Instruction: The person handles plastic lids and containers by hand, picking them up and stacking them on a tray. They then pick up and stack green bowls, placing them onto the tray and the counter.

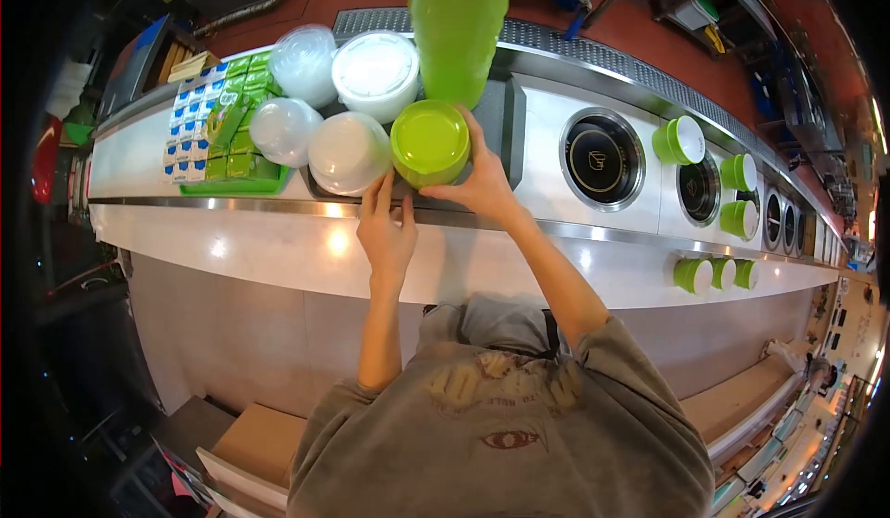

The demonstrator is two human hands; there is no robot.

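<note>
A short stack of green bowls (430, 140) sits on the counter's dark tray, bottoms facing me. My right hand (483, 180) is wrapped around its right side. My left hand (386, 228) touches its lower left edge with the fingertips, fingers spread. Directly behind rises a tall stack of green bowls (458, 25). To the left lie stacks of clear plastic lids (349, 153) and a white lidded stack (375, 74).
Blue-white and green cartons (209, 119) fill a green tray at the left. Round induction cookers (603, 158) are set into the counter (278, 249) to the right, each with green cups (679, 140) beside it. More cups (712, 274) stand at the counter's near edge.
</note>
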